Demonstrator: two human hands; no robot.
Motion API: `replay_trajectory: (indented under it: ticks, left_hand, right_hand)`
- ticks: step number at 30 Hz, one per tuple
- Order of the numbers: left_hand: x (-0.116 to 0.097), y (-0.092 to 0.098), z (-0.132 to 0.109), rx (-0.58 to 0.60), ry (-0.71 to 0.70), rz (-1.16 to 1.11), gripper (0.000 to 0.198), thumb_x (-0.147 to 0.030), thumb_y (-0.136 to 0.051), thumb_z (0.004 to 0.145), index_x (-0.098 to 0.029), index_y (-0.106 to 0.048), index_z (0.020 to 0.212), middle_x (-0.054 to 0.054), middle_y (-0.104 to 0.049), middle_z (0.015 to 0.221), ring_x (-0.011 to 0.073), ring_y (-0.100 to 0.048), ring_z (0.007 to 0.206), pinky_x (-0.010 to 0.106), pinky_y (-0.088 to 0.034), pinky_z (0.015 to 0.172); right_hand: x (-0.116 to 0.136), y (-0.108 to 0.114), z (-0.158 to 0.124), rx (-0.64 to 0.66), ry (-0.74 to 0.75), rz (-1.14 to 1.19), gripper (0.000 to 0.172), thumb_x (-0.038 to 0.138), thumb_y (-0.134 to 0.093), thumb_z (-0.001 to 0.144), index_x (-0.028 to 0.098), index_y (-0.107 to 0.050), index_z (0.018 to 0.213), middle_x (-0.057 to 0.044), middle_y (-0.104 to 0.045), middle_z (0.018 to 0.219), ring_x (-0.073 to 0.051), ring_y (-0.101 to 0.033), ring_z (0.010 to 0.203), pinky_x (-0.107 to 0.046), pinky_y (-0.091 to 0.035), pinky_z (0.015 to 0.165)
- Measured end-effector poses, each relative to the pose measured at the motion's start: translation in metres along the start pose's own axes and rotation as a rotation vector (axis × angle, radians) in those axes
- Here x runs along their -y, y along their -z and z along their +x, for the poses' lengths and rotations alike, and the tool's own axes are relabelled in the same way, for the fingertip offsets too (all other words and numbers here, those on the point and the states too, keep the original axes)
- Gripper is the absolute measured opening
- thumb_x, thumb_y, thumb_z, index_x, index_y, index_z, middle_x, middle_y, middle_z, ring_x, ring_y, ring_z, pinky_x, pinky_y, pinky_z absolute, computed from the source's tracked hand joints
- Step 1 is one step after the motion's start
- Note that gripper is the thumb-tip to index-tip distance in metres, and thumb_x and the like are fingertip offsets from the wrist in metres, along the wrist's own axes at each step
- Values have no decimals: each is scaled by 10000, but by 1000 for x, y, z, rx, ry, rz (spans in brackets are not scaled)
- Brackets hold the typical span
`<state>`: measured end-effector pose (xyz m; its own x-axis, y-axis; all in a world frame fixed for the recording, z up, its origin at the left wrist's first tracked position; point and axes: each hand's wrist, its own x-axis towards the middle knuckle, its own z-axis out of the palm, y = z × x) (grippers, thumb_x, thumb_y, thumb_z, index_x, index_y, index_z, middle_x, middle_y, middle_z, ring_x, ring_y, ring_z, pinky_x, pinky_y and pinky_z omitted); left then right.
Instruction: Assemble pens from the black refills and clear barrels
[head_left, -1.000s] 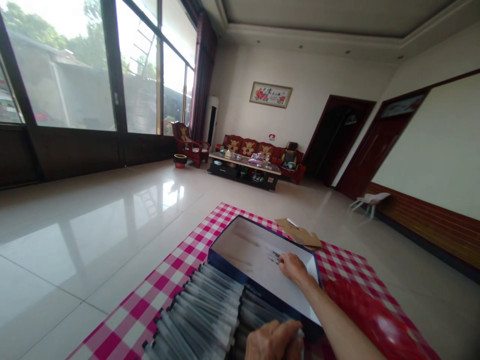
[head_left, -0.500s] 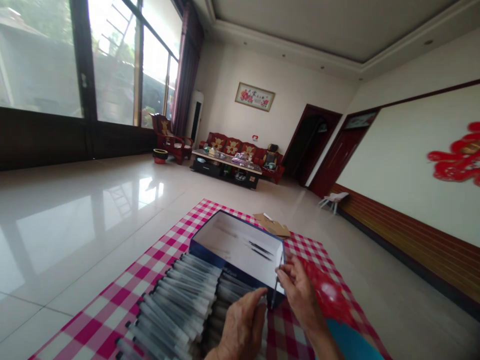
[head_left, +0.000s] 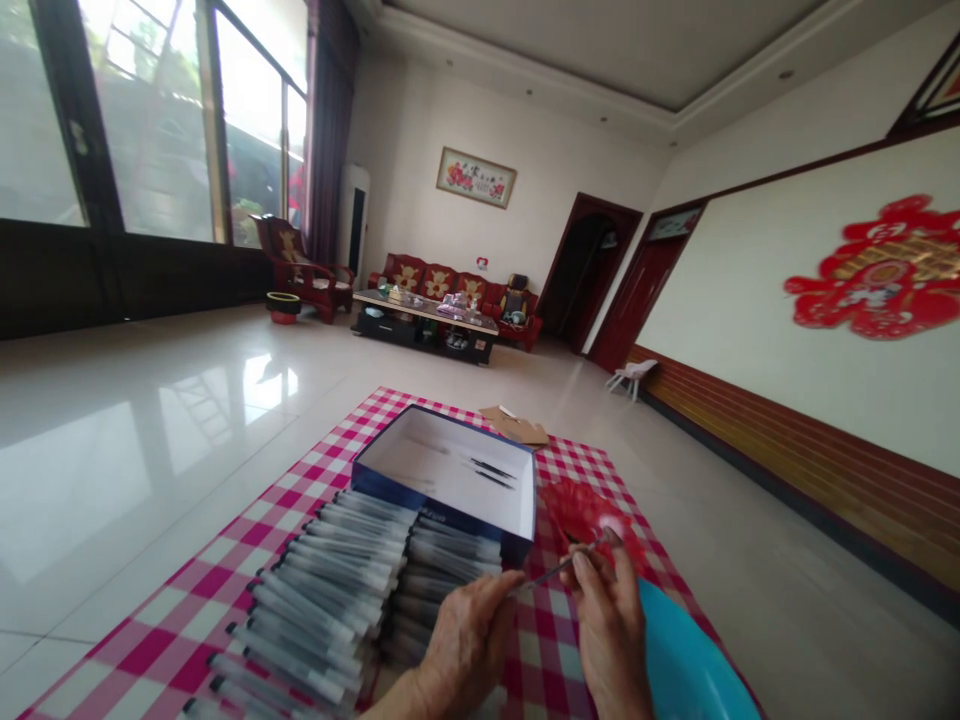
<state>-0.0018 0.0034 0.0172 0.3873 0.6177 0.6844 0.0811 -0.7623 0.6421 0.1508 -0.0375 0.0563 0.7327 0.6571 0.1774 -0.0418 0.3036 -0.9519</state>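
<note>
My left hand is closed, its thumb and finger pinching one end of a thin dark pen refill. The fingers of my right hand grip the other end of that refill, which slants up to the right between the hands. Left of my hands lie rows of translucent pens with dark tips. Behind them stands a blue box with a white inside, and a few thin dark refills lie in it.
A red plastic bag or dish lies beyond my right hand, and a turquoise basin is at the right. Brown cardboard rests behind the box on the checked tablecloth.
The view has turned to the right. My right hand has moved down, and the refill, upright before over the box's right edge, now lies slanted between both hands.
</note>
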Motion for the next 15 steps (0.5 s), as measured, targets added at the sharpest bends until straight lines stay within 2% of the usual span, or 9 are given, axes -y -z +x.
replay_trajectory:
  ticks: [5,9,15]
  left_hand:
    - [-1,0,-2,25,26,15,307,-184,-396,904,-176,-607,1126,62,-688,769,161,-652,661,233,-511,627]
    - [1,4,-1,32,71,31,304,-184,-400,905,-181,-615,1120,67,-702,829,170,-665,713,234,-510,646]
    - [0,11,4,85,105,96,309,-175,-389,909,-188,-613,1121,68,-705,877,180,-673,771,245,-517,689]
  right_hand:
    - [-7,-3,-5,38,13,-28,635,401,-701,728,296,-426,1292,6,-635,983,-165,-615,894,-258,-532,722]
    - [-11,-4,-7,24,27,-15,624,403,-708,721,278,-440,1270,1,-661,946,-174,-635,888,-270,-538,732]
    - [-15,-5,-10,28,-11,-38,371,446,-670,749,217,-605,1033,-24,-704,918,-169,-654,792,-265,-533,685]
